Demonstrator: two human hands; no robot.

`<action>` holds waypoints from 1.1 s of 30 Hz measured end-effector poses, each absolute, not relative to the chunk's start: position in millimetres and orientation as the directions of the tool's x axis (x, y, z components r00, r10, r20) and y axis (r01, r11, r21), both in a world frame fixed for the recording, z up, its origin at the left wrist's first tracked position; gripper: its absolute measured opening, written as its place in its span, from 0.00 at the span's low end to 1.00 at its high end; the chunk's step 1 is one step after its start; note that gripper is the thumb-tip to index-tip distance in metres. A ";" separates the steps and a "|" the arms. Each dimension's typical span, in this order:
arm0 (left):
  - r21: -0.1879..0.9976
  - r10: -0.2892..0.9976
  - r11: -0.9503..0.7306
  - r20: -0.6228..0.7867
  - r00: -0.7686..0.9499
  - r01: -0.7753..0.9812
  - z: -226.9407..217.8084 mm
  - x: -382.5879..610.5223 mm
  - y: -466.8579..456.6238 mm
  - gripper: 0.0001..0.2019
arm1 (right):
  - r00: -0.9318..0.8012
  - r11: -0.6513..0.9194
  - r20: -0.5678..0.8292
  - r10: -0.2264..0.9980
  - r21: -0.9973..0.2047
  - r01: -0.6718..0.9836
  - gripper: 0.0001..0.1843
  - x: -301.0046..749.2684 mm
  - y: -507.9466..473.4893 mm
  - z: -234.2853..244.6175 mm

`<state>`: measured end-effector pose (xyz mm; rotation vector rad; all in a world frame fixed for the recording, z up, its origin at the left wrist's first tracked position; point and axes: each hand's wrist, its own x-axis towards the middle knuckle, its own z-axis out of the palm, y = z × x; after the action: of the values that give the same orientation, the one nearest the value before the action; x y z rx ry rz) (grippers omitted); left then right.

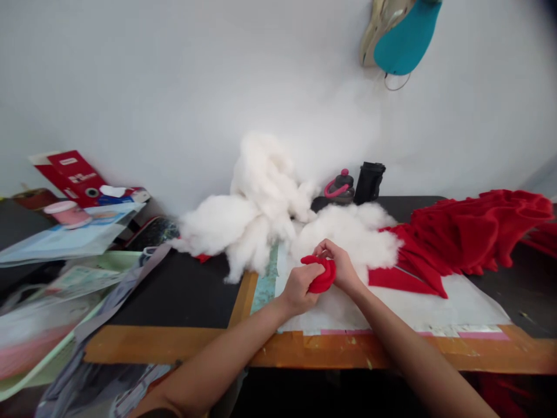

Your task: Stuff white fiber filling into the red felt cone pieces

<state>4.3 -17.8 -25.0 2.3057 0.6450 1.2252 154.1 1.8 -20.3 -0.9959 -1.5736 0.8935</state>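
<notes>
Both my hands meet over the white sheet (461, 302) near the front of the table. Wrapped round the near side of a bunched piece of red fabric (322, 280) is my left hand (300, 287). My right hand (337, 261) closes on the far right side of the same piece, its fingers bent in and partly hidden. Just beyond the hands lies loose white stuffing (348, 232). A taller heap of stuffing (265, 174) rises behind it, against the wall. Red fabric pieces (404, 281) lie flat to the right.
A big pile of red fabric (470, 232) covers the right side. At the back stand a black pouch (369, 183) and a dark bottle with a pink strap (340, 188). On the left are a red box (76, 177), a pink-lidded jar (68, 215) and a green basket (47, 363).
</notes>
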 end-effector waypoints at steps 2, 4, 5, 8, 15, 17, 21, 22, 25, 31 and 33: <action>0.597 0.611 -0.776 0.630 0.480 0.204 -24.3 4.8 -18.6 0.07 | -0.182 0.329 0.316 0.931 -0.943 0.045 0.10 154.0 1.5 -18.0; 0.617 0.638 -0.756 0.623 0.452 0.217 -23.6 5.5 -19.1 0.06 | -0.247 0.298 0.297 0.922 -0.954 -0.034 0.13 155.5 0.8 -14.0; 0.628 0.653 -0.745 0.622 0.432 0.223 -23.3 5.7 -19.1 0.05 | -0.272 0.293 0.298 0.915 -0.954 -0.059 0.14 156.7 0.3 -11.8; 0.664 0.695 -0.710 0.607 0.384 0.235 -22.4 5.0 -18.5 0.03 | -0.319 0.294 0.314 0.894 -0.950 -0.108 0.18 160.4 -1.4 -6.6; 0.685 0.659 -0.712 0.579 0.480 0.151 -18.1 2.9 -20.9 0.07 | -0.343 0.276 0.293 0.892 -0.956 -0.098 0.05 161.3 -1.4 -8.1; 0.683 0.636 -0.719 0.573 0.517 0.126 -17.4 3.2 -22.0 0.08 | -0.313 0.292 0.295 0.903 -0.955 -0.059 0.05 158.2 -0.4 -11.8; 0.673 0.611 -0.726 0.537 0.582 0.141 -18.0 3.7 -22.4 0.08 | -0.158 0.334 0.323 0.933 -0.941 0.051 0.06 150.8 -0.1 -17.0; 0.677 0.622 -0.718 0.521 0.584 0.162 -18.5 4.0 -22.3 0.07 | -0.124 0.343 0.334 0.934 -0.937 0.062 0.05 150.0 -0.6 -16.7; 0.690 0.662 -0.694 0.501 0.558 0.204 -20.3 5.6 -22.1 0.07 | -0.157 0.346 0.343 0.926 -0.938 -0.010 0.10 152.1 -2.5 -12.2; 0.751 0.726 -0.631 0.480 0.492 0.197 -18.0 5.7 -21.9 0.06 | -0.267 0.338 0.348 0.899 -0.938 -0.083 0.12 164.4 -3.6 -6.8; 0.777 0.748 -0.602 0.466 0.474 0.186 -15.3 4.7 -22.2 0.04 | -0.288 0.343 0.352 0.890 -0.936 -0.084 0.14 165.8 -3.6 -7.8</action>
<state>4.7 -22.2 -15.3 2.0630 0.7709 1.0947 165.8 -3.6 -7.8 -0.7558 -1.5510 1.1569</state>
